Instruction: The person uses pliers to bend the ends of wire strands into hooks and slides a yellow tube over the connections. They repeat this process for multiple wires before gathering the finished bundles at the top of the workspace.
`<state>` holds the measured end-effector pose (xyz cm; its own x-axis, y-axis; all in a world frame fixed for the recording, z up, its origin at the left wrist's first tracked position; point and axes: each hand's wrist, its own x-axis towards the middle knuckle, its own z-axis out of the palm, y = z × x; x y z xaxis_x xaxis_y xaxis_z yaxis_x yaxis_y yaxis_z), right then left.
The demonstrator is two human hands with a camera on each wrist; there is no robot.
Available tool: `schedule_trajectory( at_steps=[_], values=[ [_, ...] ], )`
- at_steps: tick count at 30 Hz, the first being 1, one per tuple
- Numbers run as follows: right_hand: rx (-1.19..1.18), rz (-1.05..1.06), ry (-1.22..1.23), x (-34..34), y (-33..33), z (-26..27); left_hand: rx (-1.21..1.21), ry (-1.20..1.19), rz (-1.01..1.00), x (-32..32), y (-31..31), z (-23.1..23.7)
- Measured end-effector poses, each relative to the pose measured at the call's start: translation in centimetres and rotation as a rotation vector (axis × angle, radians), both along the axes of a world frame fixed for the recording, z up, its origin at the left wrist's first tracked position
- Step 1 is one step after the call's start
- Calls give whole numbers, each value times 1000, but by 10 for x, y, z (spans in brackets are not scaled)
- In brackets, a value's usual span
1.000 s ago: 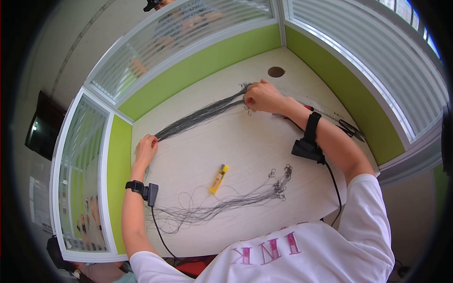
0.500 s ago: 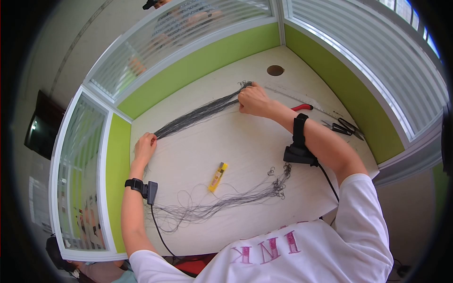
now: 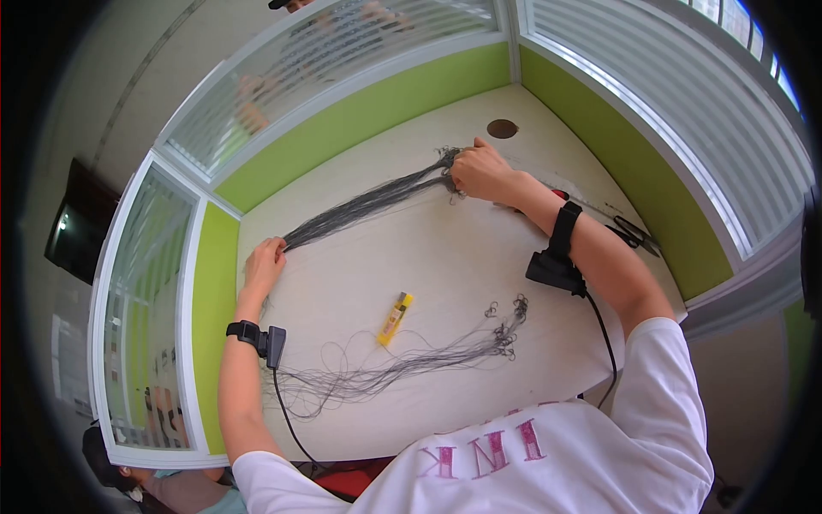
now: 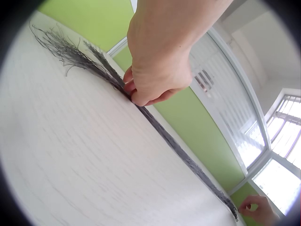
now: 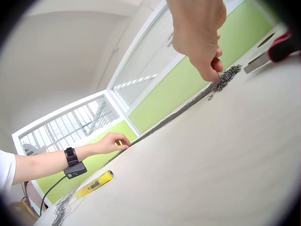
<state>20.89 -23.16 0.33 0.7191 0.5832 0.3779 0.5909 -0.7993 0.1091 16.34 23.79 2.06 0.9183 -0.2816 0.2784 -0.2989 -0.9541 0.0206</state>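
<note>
A long bundle of thin dark lines [image 3: 368, 206] stretches across the white desk, with small curled hooks [image 5: 230, 75] clustered at its far right end. Near its left end, my left hand [image 3: 267, 261] pinches it between thumb and fingers; loose strands [image 4: 61, 52] fan out past that grip in the left wrist view. My right hand [image 3: 484, 171] is at the hooked end, its thumb and fingers pinching there in the right wrist view. Its fingertips partly cover the hooks. A second, looser bundle of hooked lines [image 3: 411, 364] lies nearer my body.
A slim yellow labelled object [image 3: 395, 319] lies between the bundles. Toward the right edge are scissors [image 3: 632, 233], a ruler and a red-and-black handled tool [image 5: 282, 47]. A round hole [image 3: 503, 128] is in the desk's back corner; green partitions [image 3: 368, 124] enclose it.
My right hand shifted a little left and nearer, uncovering the ruler and red handle, then returned right to the hooked end. My left hand has kept its grip in place.
</note>
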Motion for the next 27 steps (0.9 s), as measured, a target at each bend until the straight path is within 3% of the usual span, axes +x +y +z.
schedule_trajectory(
  at_steps=[2,5,8,12,16,20,27],
  values=[
    [132,-19,138,-4,-5,5,-17,15,33,-6,-8,8],
    [241,22,142,-19,-17,22,17,-84,82,-12,-23,17],
    [239,-20,192,-32,-27,35,-89,-223,38,-9,-53,33],
    [304,5,222,-65,-31,56,-164,-14,-377,-4,-136,43],
    [371,68,167,-102,-45,63,-185,16,-630,15,-212,23],
    [417,-6,195,-130,-69,68,-201,84,-615,39,-248,10],
    [581,-15,209,-144,-91,51,-312,279,-410,71,-269,14]
  ],
)
